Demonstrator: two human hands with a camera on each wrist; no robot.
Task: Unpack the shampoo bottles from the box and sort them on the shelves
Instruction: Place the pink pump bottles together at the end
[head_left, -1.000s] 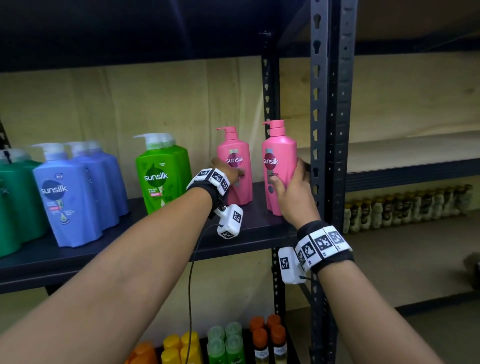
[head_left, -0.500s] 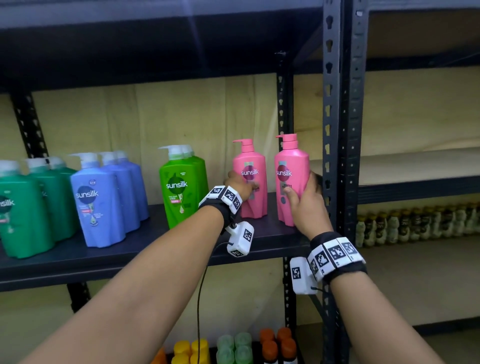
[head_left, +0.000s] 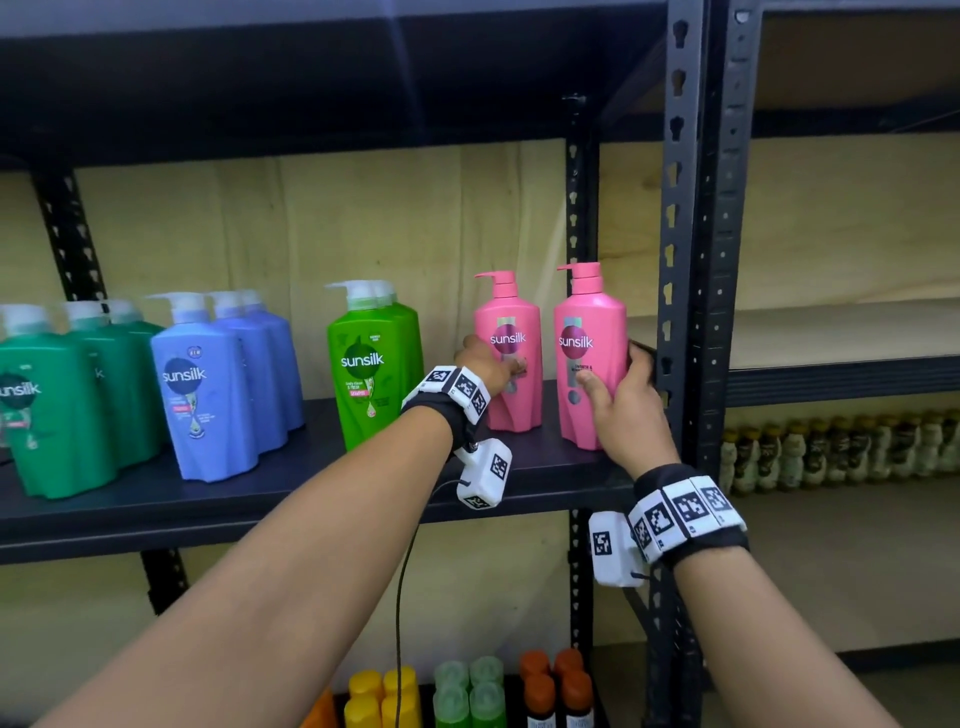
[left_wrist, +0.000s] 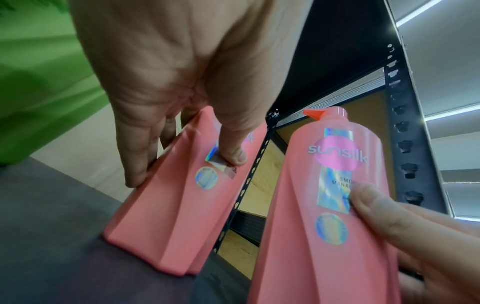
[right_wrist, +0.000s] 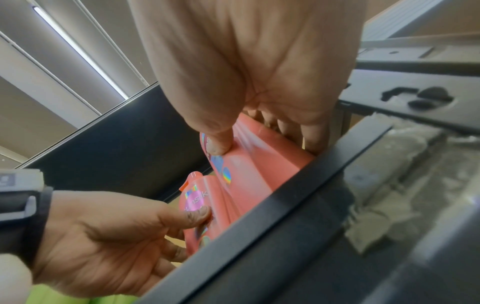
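Note:
Two pink Sunsilk pump bottles stand upright on the dark shelf (head_left: 291, 483), near its right end. My left hand (head_left: 485, 366) grips the left pink bottle (head_left: 511, 379), thumb on its label and fingers round its left side; the left wrist view shows this bottle (left_wrist: 179, 216) and my thumb (left_wrist: 233, 152). My right hand (head_left: 621, 395) holds the right pink bottle (head_left: 589, 322), thumb on the front and fingers wrapped behind. In the right wrist view that bottle (right_wrist: 262, 156) sits just behind the shelf lip.
Left of the pink pair stand green bottles (head_left: 371, 364), blue bottles (head_left: 208, 389) and dark green bottles (head_left: 52, 405). A black perforated upright (head_left: 680, 260) stands right beside my right hand. Small capped bottles (head_left: 467, 691) fill the shelf below. Brown bottles (head_left: 841, 447) line the neighbouring rack.
The view has tilted up and shifted, so the shelf sits lower in frame. Both hands keep their hold on the pink bottles, which stay upright in place.

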